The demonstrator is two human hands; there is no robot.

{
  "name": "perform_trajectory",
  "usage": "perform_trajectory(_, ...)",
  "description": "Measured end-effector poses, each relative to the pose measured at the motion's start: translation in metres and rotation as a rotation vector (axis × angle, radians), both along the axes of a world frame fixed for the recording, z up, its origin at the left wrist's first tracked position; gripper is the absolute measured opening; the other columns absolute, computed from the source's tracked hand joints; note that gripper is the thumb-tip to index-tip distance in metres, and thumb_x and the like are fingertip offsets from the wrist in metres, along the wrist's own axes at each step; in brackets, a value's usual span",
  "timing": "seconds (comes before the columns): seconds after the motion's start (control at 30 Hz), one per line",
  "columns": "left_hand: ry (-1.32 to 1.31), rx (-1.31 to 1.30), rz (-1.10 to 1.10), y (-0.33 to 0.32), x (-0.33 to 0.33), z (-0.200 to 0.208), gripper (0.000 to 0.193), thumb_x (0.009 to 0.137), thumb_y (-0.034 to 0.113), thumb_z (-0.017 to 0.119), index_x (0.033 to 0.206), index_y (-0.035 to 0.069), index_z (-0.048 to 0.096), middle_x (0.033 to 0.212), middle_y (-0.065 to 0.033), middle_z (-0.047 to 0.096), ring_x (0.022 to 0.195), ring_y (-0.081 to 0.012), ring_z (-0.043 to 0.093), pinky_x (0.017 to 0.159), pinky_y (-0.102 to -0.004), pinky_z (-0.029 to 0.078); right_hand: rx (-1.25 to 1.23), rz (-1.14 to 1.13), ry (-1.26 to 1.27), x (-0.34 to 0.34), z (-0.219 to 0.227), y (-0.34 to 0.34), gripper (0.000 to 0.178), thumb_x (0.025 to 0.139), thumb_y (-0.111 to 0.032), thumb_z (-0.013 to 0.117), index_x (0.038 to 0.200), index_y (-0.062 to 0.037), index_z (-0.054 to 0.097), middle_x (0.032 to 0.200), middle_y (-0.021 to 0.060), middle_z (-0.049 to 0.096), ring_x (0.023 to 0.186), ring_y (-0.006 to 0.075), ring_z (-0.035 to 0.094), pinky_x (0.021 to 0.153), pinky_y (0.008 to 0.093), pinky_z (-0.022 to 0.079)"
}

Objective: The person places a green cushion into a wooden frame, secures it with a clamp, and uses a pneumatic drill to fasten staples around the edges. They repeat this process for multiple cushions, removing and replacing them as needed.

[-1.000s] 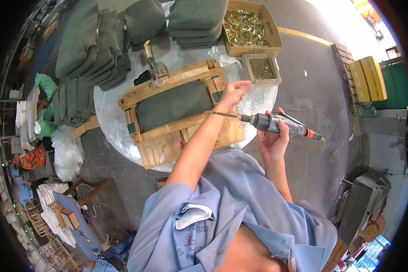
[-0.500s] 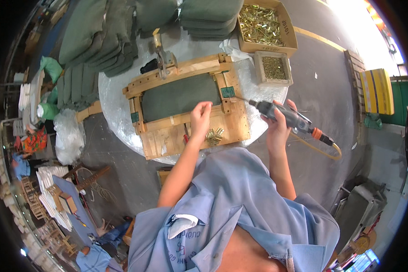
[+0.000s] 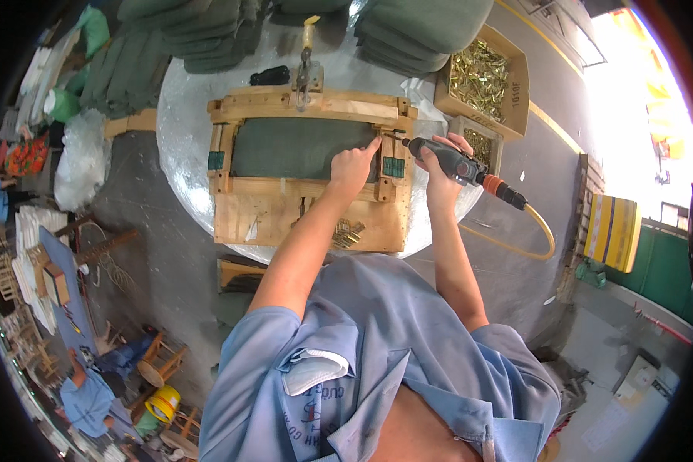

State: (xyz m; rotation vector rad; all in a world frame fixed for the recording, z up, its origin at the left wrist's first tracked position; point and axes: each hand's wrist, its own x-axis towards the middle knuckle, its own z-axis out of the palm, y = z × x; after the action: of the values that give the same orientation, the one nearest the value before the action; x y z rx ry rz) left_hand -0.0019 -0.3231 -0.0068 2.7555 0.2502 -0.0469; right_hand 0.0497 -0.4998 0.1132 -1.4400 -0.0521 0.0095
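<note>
My right hand (image 3: 437, 163) is wrapped round a dark grey power drill (image 3: 456, 165) with an orange collar and a yellow hose. Its thin bit points left at the right end of a wooden jig (image 3: 308, 185); whether the tip touches cannot be made out. Inside the jig lies a flat dark green padded panel (image 3: 296, 150). My left hand (image 3: 353, 168) reaches over the panel's right part, index finger stretched to the jig's right inner edge. Its other fingers are curled, hiding whatever they hold. Small brass-coloured metal pieces (image 3: 348, 235) lie on the board below that wrist.
A toggle clamp (image 3: 304, 81) stands at the jig's far side, near a black object (image 3: 270, 75). Stacks of green panels (image 3: 408, 35) sit beyond. To the right are a carton (image 3: 520, 92) of brass-coloured pieces and a smaller box (image 3: 494, 158). The hose (image 3: 547, 231) loops on the right.
My left hand has moved forward and right, from a pinch above the jig to an index finger on its right edge. The drill has come closer to the jig's right end.
</note>
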Motion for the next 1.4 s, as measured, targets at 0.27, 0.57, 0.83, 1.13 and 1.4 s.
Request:
perform_trajectory(0.27, -0.04, -0.019, -0.026, 0.004, 0.003, 0.002, 0.064, 0.095, 0.006, 0.063, 0.157, 0.02, 0.059, 0.079, -0.0129, 0.078, 0.071, -0.0319, 0.079, 0.062, -0.0438, 0.064, -0.115, 0.031, -0.026, 0.009, -0.012, 0.009, 0.065, 0.09, -0.002, 0.081, 0.144, -0.0036, 0.045, 0.134, 0.0189, 0.066, 0.119, 0.0289, 0.07, 0.088, 0.0468, 0.071)
perform_trajectory(0.57, 0.009, 0.172, -0.159, -0.005, 0.023, -0.01, 0.058, 0.095, 0.013, 0.068, 0.153, 0.009, 0.059, 0.08, -0.0044, 0.078, 0.073, -0.0237, 0.08, 0.062, -0.0381, 0.063, -0.344, 0.072, -0.251, 0.002, -0.014, 0.035, 0.06, 0.086, 0.003, 0.085, 0.136, -0.0023, 0.052, 0.127, 0.0164, 0.07, 0.115, 0.0237, 0.071, 0.101, 0.0374, 0.061)
perform_trajectory(0.83, 0.122, -0.021, -0.084, 0.008, 0.018, 0.011, 0.05, 0.099, 0.012, 0.063, 0.149, 0.011, 0.061, 0.086, -0.0095, 0.079, 0.082, -0.0281, 0.08, 0.069, -0.0444, 0.063, -0.516, 0.126, -0.41, 0.018, -0.023, 0.077, 0.051, 0.082, -0.005, 0.089, 0.127, -0.0043, 0.064, 0.115, 0.0115, 0.075, 0.103, 0.0205, 0.077, 0.094, 0.0359, 0.061)
perform_trajectory(1.13, -0.251, -1.738, 0.689, 0.034, -0.14, 0.027, 0.024, 0.113, 0.028, 0.063, 0.124, 0.008, 0.068, 0.074, -0.0032, 0.064, 0.054, -0.013, 0.055, 0.05, -0.0313, 0.041, -0.525, 0.166, 0.0, 0.07, 0.023, 0.09, 0.049, 0.084, -0.01, 0.085, 0.13, -0.007, 0.068, 0.111, 0.008, 0.074, 0.098, 0.0188, 0.074, 0.085, 0.0366, 0.066)
perform_trajectory(1.4, -0.272, -2.515, 0.755, 0.061, -0.158, 0.049, 0.05, 0.118, 0.038, 0.05, 0.148, -0.001, 0.062, 0.128, -0.0204, 0.076, 0.123, -0.0328, 0.073, 0.112, -0.0472, 0.06, -0.034, -0.058, -0.065, -0.108, 0.068, -0.014, 0.069, 0.094, 0.0, 0.072, 0.155, -0.0089, 0.039, 0.135, 0.0191, 0.063, 0.12, 0.0381, 0.072, 0.083, 0.05, 0.073)
